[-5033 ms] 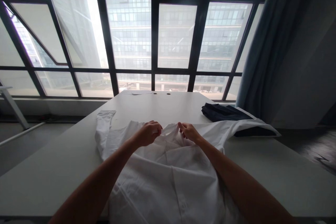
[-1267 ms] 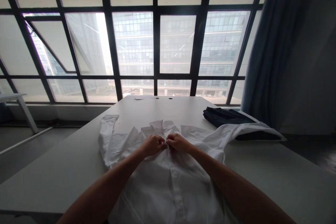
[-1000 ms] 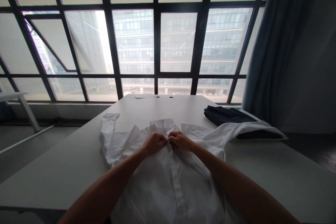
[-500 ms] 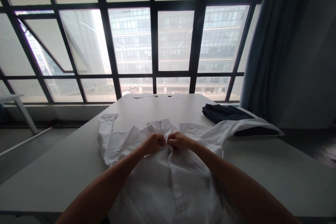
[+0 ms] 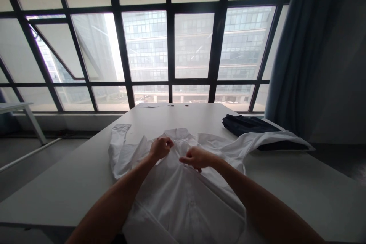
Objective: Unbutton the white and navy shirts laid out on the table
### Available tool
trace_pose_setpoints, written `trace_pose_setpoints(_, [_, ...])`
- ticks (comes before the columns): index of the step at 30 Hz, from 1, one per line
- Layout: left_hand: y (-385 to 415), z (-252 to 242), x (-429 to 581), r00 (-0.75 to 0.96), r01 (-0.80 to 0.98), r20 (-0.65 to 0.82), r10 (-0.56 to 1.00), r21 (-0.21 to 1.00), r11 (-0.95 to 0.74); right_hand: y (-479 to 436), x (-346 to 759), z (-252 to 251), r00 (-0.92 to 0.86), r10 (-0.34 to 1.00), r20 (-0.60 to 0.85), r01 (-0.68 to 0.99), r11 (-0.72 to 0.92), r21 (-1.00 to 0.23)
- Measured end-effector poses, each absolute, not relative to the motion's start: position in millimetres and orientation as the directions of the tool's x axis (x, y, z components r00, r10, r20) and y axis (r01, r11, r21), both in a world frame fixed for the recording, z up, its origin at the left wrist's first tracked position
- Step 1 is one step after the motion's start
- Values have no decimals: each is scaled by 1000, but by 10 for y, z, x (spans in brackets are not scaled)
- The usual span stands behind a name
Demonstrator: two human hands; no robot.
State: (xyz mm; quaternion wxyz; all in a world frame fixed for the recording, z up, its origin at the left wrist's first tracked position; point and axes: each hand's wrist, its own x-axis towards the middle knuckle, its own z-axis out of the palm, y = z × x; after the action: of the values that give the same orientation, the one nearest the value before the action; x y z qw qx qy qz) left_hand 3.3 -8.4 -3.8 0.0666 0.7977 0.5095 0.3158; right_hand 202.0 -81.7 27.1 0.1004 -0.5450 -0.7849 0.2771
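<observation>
Left hand (image 5: 161, 148) near collar (image 5: 179, 133), right hand (image 5: 199, 157) pinching white shirt (image 5: 188, 202); table (image 5: 71, 175) beneath

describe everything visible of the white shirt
The white shirt looks like thin, creased cloth, with a collar at its far end and a strip with small buttons down the front. It lies spread on the white table, sleeves out to both sides, its near end leaving the picture. The left hand and right hand touch its front below the collar; their grip is unclear.

White shirt (image 5: 171, 202), 6 o'clock: you can read no lettering.
Dark folded cloth (image 5: 247, 124), 3 o'clock: no label legible.
Window (image 5: 191, 45), 12 o'clock: no sign legible.
</observation>
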Motion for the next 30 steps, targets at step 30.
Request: trace_pose_setpoints(30, [-312,-128,258,399,741,222,890,493,-455,-615,1894,-55,-130,944,303,753,293,-590])
